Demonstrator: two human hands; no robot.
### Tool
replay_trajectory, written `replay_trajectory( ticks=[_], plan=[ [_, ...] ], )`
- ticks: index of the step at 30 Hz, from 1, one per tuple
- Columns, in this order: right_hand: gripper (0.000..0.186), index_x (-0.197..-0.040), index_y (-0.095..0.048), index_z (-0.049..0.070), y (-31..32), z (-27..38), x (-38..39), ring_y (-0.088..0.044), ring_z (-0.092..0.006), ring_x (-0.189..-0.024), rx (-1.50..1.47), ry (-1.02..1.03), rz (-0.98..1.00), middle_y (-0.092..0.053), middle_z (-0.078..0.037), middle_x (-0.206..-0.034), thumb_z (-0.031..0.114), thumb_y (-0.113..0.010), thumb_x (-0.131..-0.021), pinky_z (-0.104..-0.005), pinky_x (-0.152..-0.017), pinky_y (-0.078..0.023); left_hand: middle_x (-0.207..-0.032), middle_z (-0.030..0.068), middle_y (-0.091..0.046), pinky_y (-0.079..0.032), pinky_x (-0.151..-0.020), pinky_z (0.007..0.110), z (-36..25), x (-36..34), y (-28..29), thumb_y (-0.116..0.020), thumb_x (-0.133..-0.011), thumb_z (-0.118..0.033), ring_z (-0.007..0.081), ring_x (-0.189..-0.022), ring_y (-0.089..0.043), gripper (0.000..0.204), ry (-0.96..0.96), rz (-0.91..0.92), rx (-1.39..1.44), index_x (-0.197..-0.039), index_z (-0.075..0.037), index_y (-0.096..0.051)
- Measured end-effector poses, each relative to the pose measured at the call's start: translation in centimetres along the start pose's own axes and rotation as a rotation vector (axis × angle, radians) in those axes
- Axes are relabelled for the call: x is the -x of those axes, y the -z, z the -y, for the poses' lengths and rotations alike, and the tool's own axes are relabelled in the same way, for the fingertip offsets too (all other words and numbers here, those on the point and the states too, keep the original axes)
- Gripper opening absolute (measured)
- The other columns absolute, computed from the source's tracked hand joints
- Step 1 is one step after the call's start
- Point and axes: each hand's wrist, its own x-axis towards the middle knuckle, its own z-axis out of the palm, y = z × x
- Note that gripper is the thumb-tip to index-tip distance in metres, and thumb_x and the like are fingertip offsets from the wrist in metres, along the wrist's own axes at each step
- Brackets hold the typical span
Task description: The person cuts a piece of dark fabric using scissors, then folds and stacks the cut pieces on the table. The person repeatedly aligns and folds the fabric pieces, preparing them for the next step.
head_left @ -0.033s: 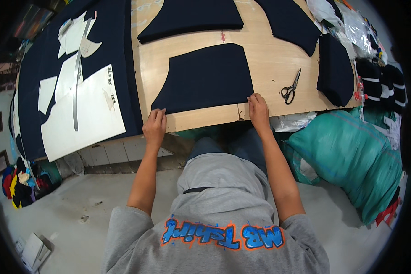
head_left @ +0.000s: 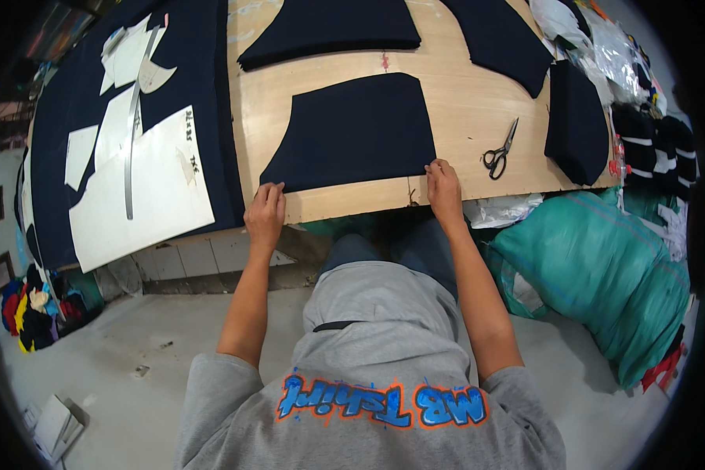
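A dark navy cut fabric piece (head_left: 352, 129) lies flat on the pale wooden board (head_left: 321, 202). My left hand (head_left: 266, 207) pinches its lower left corner near the board's front edge. The lower right corner is between the closed fingertips of my right hand (head_left: 442, 188). Black-handled scissors (head_left: 500, 153) rest on the board to the right of that piece. More navy pieces lie behind it (head_left: 329, 35), at the back right (head_left: 501, 43) and at the right edge (head_left: 572, 117).
At left, white pattern pieces (head_left: 141, 211) and a long metal ruler (head_left: 131, 188) lie on navy fabric (head_left: 55, 157). Clear plastic (head_left: 611, 55) and striped dark bundles (head_left: 642, 141) sit at right. Green sacks (head_left: 587, 282) are under the board's right end, coloured cloth (head_left: 39, 313) at lower left.
The board and what lies on it appear very slightly higher in the view. Both my hands still grip the same corners.
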Motion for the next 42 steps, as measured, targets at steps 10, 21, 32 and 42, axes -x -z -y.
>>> replay_trajectory(
  ticks=[10, 21, 32, 42],
  plan=[
    [0.011, -0.114, -0.070, -0.002, -0.2, -0.4, 0.8, -0.066, -0.0426, -0.108, 0.008, 0.027, -0.010, -0.069, -0.019, -0.122, 0.001, -0.069, -0.103, -0.0536, -0.096, -0.055, -0.102, 0.0050, -0.073, -0.061, -0.075, 0.043, -4.3, 0.1, -0.6, -0.076, -0.104, -0.013, 0.0285, -0.081, -0.076, 0.024, 0.350, -0.058, -0.033, -0.126, -0.016, -0.083],
    [0.021, -0.115, -0.074, 0.003, 2.7, -1.3, -3.6, -0.064, -0.0391, -0.115, -0.086, -0.083, 0.097, -0.071, -0.015, -0.123, 0.000, -0.065, -0.097, -0.0522, -0.102, -0.051, -0.081, 0.0069, -0.075, -0.057, -0.075, 0.037, -7.1, -2.3, -1.7, -0.073, -0.103, -0.012, 0.0141, -0.075, -0.069, 0.023, 0.965, -0.062, 0.327, -0.122, -0.006, -0.085],
    [0.062, -0.180, -0.038, 0.027, -6.6, -1.5, -8.4, -0.020, -0.0373, -0.175, 0.228, 0.124, 0.140, -0.025, -0.015, -0.189, 0.041, -0.047, -0.120, -0.0633, -0.141, -0.014, -0.107, 0.0030, -0.066, -0.057, -0.086, 0.030, -6.6, -1.7, -5.0, -0.073, -0.112, -0.007, 0.0130, -0.097, -0.068, 0.024, 1.099, -0.359, 0.797, -0.135, -0.003, -0.071],
    [0.065, -0.180, -0.039, 0.029, -6.3, 0.3, -8.6, -0.022, -0.0367, -0.175, 0.260, 0.134, 0.134, -0.026, -0.015, -0.189, 0.034, -0.052, -0.117, -0.0621, -0.141, -0.015, -0.115, 0.0103, -0.067, -0.055, -0.091, 0.038, -7.6, -1.5, -2.6, -0.070, -0.112, -0.009, 0.0208, -0.094, -0.065, 0.033, 0.879, -0.240, 0.426, -0.144, -0.006, -0.074]
  ],
)
